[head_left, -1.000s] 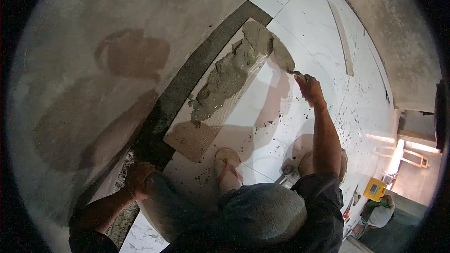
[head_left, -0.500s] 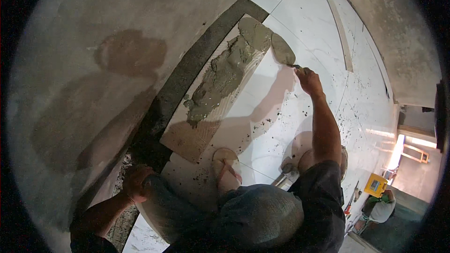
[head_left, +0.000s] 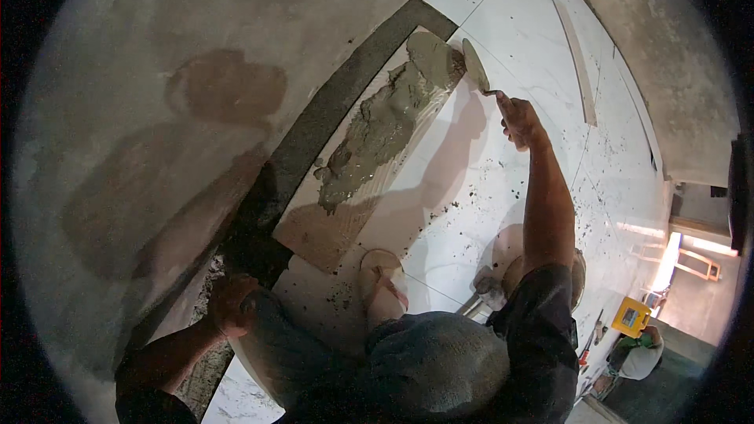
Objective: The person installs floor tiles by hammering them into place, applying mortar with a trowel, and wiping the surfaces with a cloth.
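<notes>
My right hand (head_left: 520,121) is closed round the handle of a trowel (head_left: 474,67). The blade stands tilted on edge beside the far right corner of a long tile (head_left: 318,235), close to the grey mortar (head_left: 373,129) spread on its ribbed back. Mortar covers the tile's far and middle parts; the near end is mostly bare. On my left knee rests my left hand (head_left: 233,306), its fingers curled and no tool showing in it.
A dark strip of bed (head_left: 330,102) runs between the tile and the wall (head_left: 196,16). White floor tiles (head_left: 534,55) with mortar crumbs extend right, bearing a thin strip (head_left: 577,63). My sandalled foot (head_left: 383,283) is near the tile. A yellow case (head_left: 631,317) sits lower right.
The trowel has lifted slightly away from the mortar and turned from showing its broad face to nearly edge-on. My right hand has rotated with it; my left hand stays on the knee.
</notes>
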Demonstrator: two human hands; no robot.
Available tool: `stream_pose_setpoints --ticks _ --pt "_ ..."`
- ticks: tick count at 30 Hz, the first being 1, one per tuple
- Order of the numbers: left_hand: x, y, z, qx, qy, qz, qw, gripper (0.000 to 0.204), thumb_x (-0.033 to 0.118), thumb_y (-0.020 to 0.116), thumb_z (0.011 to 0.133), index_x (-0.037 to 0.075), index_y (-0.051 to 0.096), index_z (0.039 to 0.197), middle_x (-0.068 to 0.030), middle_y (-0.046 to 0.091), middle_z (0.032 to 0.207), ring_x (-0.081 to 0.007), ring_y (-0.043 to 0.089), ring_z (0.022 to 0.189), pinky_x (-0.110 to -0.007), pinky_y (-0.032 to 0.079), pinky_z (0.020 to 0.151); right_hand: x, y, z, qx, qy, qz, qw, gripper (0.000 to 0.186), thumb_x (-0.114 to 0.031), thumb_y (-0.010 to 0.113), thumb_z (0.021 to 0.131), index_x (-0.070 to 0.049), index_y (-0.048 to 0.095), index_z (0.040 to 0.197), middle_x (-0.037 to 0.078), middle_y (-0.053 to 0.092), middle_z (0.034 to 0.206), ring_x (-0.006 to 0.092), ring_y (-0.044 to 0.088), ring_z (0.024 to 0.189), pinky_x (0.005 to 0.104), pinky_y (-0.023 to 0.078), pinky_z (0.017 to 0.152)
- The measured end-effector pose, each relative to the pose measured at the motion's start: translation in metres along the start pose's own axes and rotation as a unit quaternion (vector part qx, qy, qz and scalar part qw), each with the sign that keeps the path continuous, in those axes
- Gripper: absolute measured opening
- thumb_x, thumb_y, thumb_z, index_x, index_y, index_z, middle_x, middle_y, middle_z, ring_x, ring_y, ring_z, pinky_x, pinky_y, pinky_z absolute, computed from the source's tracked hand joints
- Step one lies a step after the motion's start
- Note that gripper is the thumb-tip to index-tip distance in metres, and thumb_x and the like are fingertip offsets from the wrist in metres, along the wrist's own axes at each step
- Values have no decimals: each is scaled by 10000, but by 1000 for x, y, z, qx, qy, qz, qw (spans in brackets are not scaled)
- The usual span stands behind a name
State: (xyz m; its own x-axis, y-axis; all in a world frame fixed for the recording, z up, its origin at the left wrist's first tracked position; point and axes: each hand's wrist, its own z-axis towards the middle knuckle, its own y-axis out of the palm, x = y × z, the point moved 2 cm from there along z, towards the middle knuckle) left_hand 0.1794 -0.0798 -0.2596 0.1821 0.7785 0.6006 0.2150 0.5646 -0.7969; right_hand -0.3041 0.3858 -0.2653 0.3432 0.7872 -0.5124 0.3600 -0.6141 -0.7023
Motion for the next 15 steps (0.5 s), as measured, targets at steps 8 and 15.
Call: stream_pose_setpoints --ticks 8,15 --pt "1 2 -2 -8 -27 16 999 297 152 577 755 47 629 1027 -157 627 1049 -342 590 986 -466 459 849 -39 23 -22 -74 -45 -54 995 590 -639 469 890 -58 532 808 22 492 621 105 483 490 297 429 426" --pt "6 -7 6 12 -26 -6 1000 306 137 580 736 35 622 1021 -166 636 1000 -361 601 927 -482 468 816 -39 81 -67 36 -250 -383 889 485 -523 469 923 -103 537 1156 181 636 947 368 649 852 464 528 725"
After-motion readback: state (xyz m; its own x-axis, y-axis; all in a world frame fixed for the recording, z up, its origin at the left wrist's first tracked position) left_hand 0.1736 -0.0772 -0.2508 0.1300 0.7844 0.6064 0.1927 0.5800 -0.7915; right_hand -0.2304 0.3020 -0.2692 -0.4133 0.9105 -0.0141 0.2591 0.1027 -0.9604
